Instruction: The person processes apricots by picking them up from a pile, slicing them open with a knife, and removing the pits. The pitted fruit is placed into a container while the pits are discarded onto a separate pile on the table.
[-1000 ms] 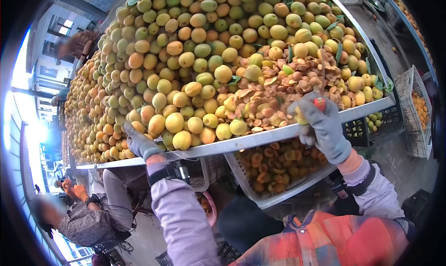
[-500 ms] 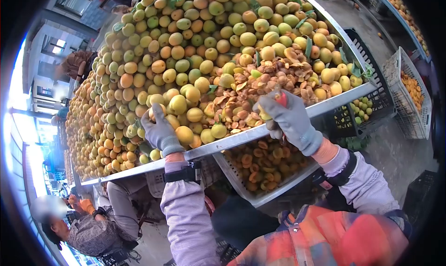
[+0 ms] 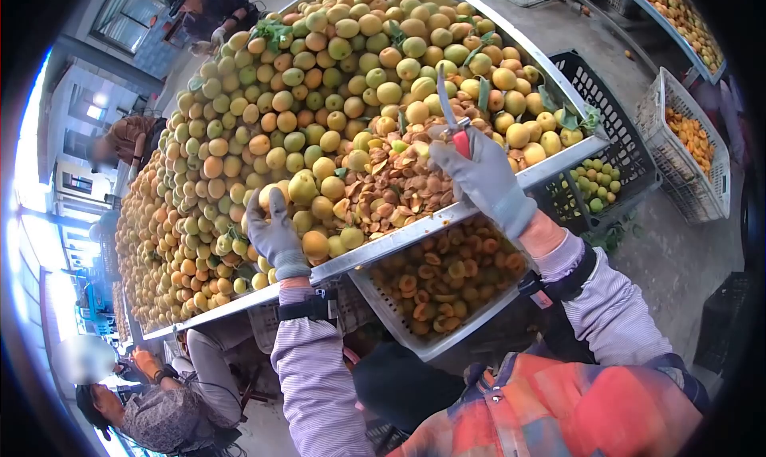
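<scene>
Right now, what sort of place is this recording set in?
Probably a fruit-processing shed: a long metal table heaped with apricots, a crate of halved fruit under its edge, and the right hand gripping a knife.

The gloved left hand (image 3: pixel 275 235) lies on the heaped apricots (image 3: pixel 335 82), fingers resting on the fruit. At three o'clock from it, the gloved right hand (image 3: pixel 483 178) grips a red-handled knife (image 3: pixel 460 142), blade pointing to twelve. At six o'clock below that hand sits a white crate (image 3: pixel 391 321) of halved fruit.
</scene>
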Demonstrator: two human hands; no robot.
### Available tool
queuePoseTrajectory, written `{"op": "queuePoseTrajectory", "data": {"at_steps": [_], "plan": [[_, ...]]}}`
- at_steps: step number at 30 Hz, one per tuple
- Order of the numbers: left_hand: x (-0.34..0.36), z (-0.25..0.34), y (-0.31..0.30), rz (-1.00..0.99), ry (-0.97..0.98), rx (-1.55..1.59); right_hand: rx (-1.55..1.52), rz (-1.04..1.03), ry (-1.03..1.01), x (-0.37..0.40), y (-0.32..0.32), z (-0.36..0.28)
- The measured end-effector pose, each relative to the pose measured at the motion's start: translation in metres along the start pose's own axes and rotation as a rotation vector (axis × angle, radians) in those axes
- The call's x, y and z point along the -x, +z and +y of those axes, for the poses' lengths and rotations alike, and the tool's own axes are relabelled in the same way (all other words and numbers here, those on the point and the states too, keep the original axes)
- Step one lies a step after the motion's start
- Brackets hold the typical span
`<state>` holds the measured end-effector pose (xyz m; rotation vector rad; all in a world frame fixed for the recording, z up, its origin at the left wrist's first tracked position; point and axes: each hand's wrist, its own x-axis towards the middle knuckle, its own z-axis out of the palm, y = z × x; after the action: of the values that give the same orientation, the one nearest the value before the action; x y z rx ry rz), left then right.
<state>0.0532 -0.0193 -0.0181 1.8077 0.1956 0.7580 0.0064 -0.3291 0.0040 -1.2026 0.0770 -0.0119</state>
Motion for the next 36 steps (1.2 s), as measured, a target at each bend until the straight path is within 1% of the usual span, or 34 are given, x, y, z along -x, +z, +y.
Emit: {"op": "queuePoseTrajectory", "data": {"at_steps": [1, 3, 5, 7, 9, 11, 12, 13, 14, 15, 17, 18, 20, 21, 22, 23, 24, 26, 27, 28, 29, 30, 31, 32, 33, 35, 36], "plan": [[0.001, 0.004, 0.002, -0.005, 0.006, 0.003, -0.012, 0.028, 0.009, 0.000, -0.002, -0.004], [0.002, 0.012, 0.003, 0.069, -0.023, 0.127, -0.048, 0.048, 0.005, 0.005, -0.002, -0.015], [0.005, 0.023, 0.004, 0.071, -0.045, 0.146, 0.006, -0.017, 0.079, 0.008, -0.006, -0.021], [0.008, 0.029, 0.003, 0.053, 0.000, 0.262, 0.053, -0.033, 0.083, 0.015, -0.007, -0.027], [0.023, 0.058, 0.005, 0.042, 0.035, 0.224, -0.077, -0.131, 0.116, 0.022, -0.006, -0.027], [0.040, 0.082, 0.006, -0.086, 0.006, 0.315, -0.041, -0.168, 0.069, 0.029, 0.001, -0.022], [0.053, 0.096, 0.010, -0.159, -0.071, 0.463, -0.056, -0.244, 0.152, 0.035, 0.002, -0.023], [0.061, 0.098, 0.009, -0.298, -0.177, 0.610, -0.068, -0.317, 0.232, 0.041, 0.004, -0.024], [0.075, 0.107, 0.014, -0.326, -0.287, 0.713, -0.156, -0.368, 0.315, 0.049, 0.006, -0.029], [0.089, 0.118, 0.019, -0.356, -0.400, 0.817, -0.014, -0.373, 0.357, 0.056, 0.007, -0.029], [0.109, 0.122, 0.024, -0.407, -0.518, 0.884, 0.064, -0.446, 0.344, 0.067, 0.006, -0.041], [0.117, 0.122, 0.024, -0.494, -0.529, 0.945, 0.072, -0.435, 0.343, 0.070, 0.002, -0.041], [0.132, 0.131, 0.032, -0.521, -0.568, 1.043, 0.249, -0.502, 0.270, 0.071, -0.005, -0.040], [0.138, 0.133, 0.034, -0.530, -0.578, 1.083, 0.257, -0.497, 0.271, 0.071, -0.009, -0.040], [0.141, 0.128, 0.035, -0.529, -0.581, 1.091, 0.328, -0.487, 0.277, 0.070, -0.013, -0.040], [0.145, 0.121, 0.035, -0.585, -0.564, 1.163, 0.398, -0.477, 0.284, 0.069, -0.016, -0.039], [0.148, 0.113, 0.036, -0.640, -0.546, 1.235, 0.405, -0.475, 0.289, 0.068, -0.020, -0.034], [0.149, 0.097, 0.037, -0.643, -0.579, 1.264, 0.854, -0.422, -0.241, 0.064, -0.026, -0.022], [0.150, 0.090, 0.035, -0.644, -0.608, 1.282, 0.859, -0.433, -0.231, 0.064, -0.028, -0.020], [0.148, 0.085, 0.035, -0.658, -0.638, 1.345, 0.857, -0.475, -0.173, 0.065, -0.026, -0.025], [0.147, 0.087, 0.034, -0.648, -0.638, 1.344, 0.852, -0.514, -0.120, 0.064, -0.024, -0.031], [0.146, 0.093, 0.034, -0.595, -0.709, 1.339, 0.851, -0.520, -0.119, 0.064, -0.022, -0.038], [0.145, 0.095, 0.033, -0.541, -0.782, 1.334, 0.480, -0.637, 0.208, 0.063, -0.020, -0.047], [0.146, 0.091, 0.032, -0.440, -0.863, 1.412, 0.093, -0.724, 0.528, 0.062, -0.018, -0.055], [0.147, 0.089, 0.031, -0.433, -0.866, 1.414, 0.007, -0.721, 0.561, 0.059, -0.018, -0.061], [0.143, 0.088, 0.030, -0.501, -0.730, 1.437, 0.572, -0.406, 0.184, 0.050, -0.023, -0.033], [0.142, 0.087, 0.028, -0.481, -0.726, 1.444, 0.899, -0.288, -0.104, 0.049, -0.026, -0.027]]}}
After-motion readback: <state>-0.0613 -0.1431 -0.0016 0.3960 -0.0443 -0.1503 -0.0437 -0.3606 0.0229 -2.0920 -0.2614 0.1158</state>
